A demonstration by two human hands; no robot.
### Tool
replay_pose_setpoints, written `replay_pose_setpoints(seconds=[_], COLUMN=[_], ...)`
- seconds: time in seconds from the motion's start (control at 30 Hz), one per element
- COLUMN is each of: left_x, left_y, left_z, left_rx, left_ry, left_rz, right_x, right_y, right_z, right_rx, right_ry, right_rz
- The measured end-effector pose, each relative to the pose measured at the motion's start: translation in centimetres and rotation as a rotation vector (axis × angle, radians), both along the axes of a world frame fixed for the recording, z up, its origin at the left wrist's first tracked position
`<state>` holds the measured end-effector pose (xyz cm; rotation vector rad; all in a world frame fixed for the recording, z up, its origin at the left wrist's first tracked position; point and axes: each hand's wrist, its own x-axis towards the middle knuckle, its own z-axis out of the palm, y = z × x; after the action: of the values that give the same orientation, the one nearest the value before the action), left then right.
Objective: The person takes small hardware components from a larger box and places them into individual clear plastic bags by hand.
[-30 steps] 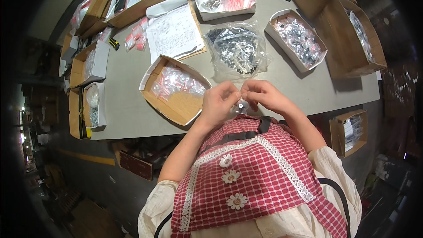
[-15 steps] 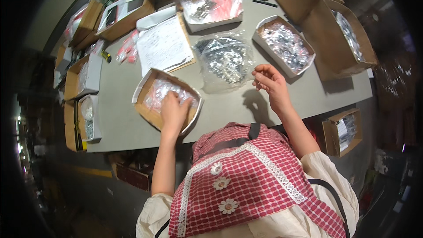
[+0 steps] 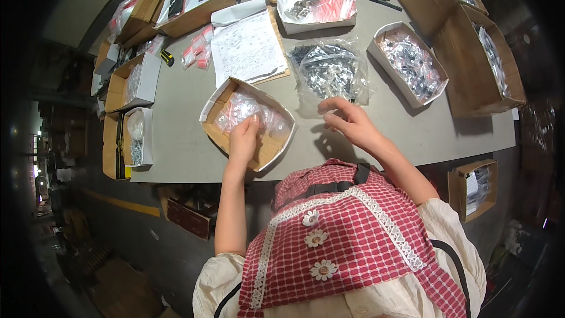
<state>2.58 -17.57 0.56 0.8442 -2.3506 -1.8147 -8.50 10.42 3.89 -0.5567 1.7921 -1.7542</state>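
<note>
My left hand (image 3: 244, 136) reaches into an open cardboard box (image 3: 267, 151) with white outer sides. Its thumb presses on a small clear plastic bag (image 3: 245, 106) holding pale, ring-like pieces; the other fingers are mostly hidden. More such bags lie in the same box. My right hand (image 3: 348, 122) is raised near the lower edge of a large clear plastic bag (image 3: 329, 73) filled with black and silvery small parts. Its fingers are loosely bent, thumb and forefinger apart, with nothing visible between them.
Behind lie handwritten papers (image 3: 244, 47) and a tray of red-striped bags (image 3: 318, 6). At right stand a box of small packed parts (image 3: 412, 65) and tall cardboard boxes (image 3: 479, 65). Several boxes (image 3: 135, 82) line the left edge, near a yellow-black cutter (image 3: 167, 57).
The whole view has shifted, moving the table rightward. My left hand has turned from reaching down to thumb-up on a small bag. My right hand has come left, closer to the large bag.
</note>
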Motion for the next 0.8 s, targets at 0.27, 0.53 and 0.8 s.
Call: replay_pose_setpoints(seconds=[0.27, 0.53, 0.8], left_x=[0.0, 0.0, -1.0], left_y=[4.9, 5.8, 8.5], left_z=[8.2, 7.1, 9.4], left_rx=[0.352, 0.389, -0.299], left_ry=[0.139, 0.04, 0.151], left_rz=[-0.266, -0.346, -0.301], right_x=[-0.4, -0.3, 0.3], right_y=[-3.7, -2.7, -0.1], right_z=[3.1, 3.1, 2.8], right_rx=[0.107, -0.106, -0.036], right_ry=[0.276, -0.239, -0.303], right_rz=[0.183, 0.255, 0.206])
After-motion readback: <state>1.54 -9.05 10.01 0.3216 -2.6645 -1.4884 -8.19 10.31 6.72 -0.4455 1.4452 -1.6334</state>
